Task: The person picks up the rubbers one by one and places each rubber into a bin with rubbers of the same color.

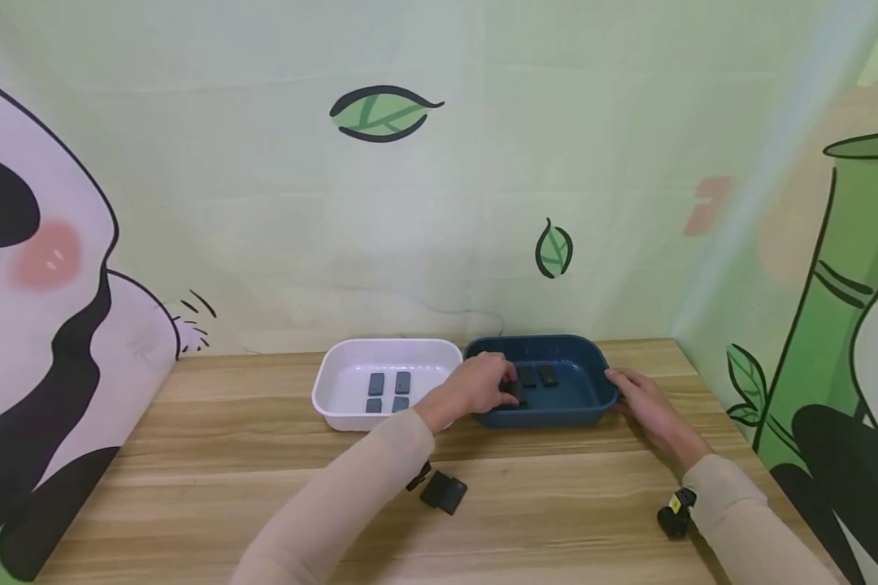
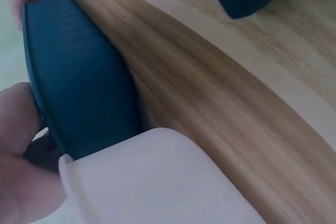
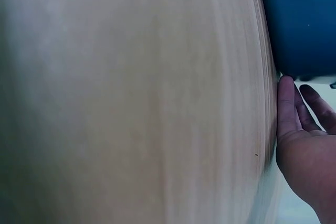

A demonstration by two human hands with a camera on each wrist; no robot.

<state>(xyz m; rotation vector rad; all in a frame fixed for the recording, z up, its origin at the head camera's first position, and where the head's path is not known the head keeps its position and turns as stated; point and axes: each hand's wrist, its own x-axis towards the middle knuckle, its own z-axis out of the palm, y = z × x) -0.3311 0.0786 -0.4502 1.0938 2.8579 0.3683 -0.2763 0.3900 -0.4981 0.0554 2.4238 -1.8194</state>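
Observation:
In the head view my left hand [image 1: 486, 380] reaches into the left end of the blue tray [image 1: 534, 418]. Its thumb and fingers pinch a small dark rectangular block [image 1: 514, 391], partly hidden by them. Beside it two similar dark blocks [image 1: 547, 375] lie on the tray floor. My right hand [image 1: 647, 406] touches the tray's right end; in the right wrist view its fingers [image 3: 286, 103] are mostly straight against the tray's outer side. To the left, a white tray [image 1: 329, 413] holds several small grey blocks [image 1: 376, 383].
Both trays stand side by side on a wood-grain table [image 1: 212, 455], near a backdrop cloth [image 1: 263, 203] with cartoon prints. A black wrist device [image 1: 443, 491] shows below my left forearm, another device [image 1: 676, 513] at my right cuff.

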